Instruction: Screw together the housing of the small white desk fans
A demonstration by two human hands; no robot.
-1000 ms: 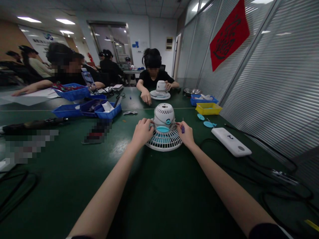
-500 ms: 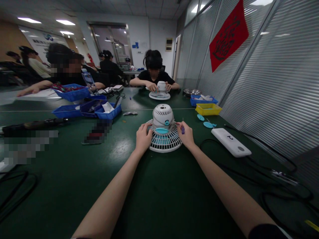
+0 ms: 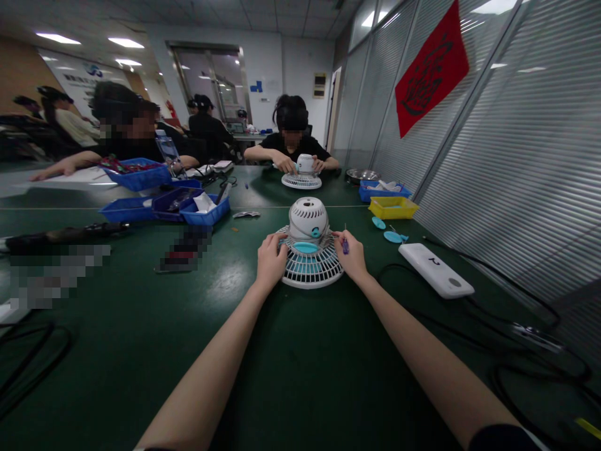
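A small white fan (image 3: 308, 218) lies grille down on the table before me, its rounded motor housing on top. Light blue blades show through the bars of the grille (image 3: 312, 275). On its left side my left hand (image 3: 271, 260) grips the grille's edge, thumb toward me. My right hand (image 3: 353, 255) is closed at the opposite edge, touching the grille. A small screwdriver with a purple handle (image 3: 345, 247) is held in it, thin shaft pointing up. The fingertips on the far sides of the fan are partly hidden.
Blue bins (image 3: 206, 212) with parts stand at the left. A yellow bin (image 3: 393, 207), light blue pieces (image 3: 393, 237) and a white power bank (image 3: 436, 269) with black cables are on the right. Across the green table, a person (image 3: 292, 141) handles a similar fan (image 3: 302, 181).
My hands, the fan and the screwdriver stay practically in place. The whole view shifts very slightly. Across the table, the other person's hand on the left has moved a little at their fan.
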